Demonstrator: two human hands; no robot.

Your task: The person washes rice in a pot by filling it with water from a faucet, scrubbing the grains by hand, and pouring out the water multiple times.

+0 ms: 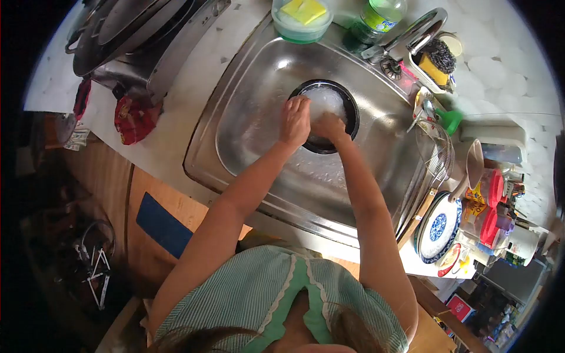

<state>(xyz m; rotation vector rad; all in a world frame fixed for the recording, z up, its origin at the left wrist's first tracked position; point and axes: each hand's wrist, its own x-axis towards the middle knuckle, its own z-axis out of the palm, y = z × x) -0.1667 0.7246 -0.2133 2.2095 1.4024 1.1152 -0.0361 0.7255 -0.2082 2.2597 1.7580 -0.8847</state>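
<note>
A round black pan (354, 112) with whitish, wet-looking contents sits in the steel sink (253, 126). My left hand (295, 120) is at the pan's left rim, its fingers bent over the edge and close together. Inside the pan, near its lower middle, my right hand (328, 126) is lowered with the fingers blurred; whether it holds anything cannot be made out. Water wets the sink floor below the pan.
A green tub (303, 29) with a yellow sponge, a bottle (379, 20) and a faucet (424, 29) line the sink's far edge. On the right are a scourer tray (434, 73), a strainer (434, 150) and stacked plates (438, 226). Large pans (118, 53) stand at upper left.
</note>
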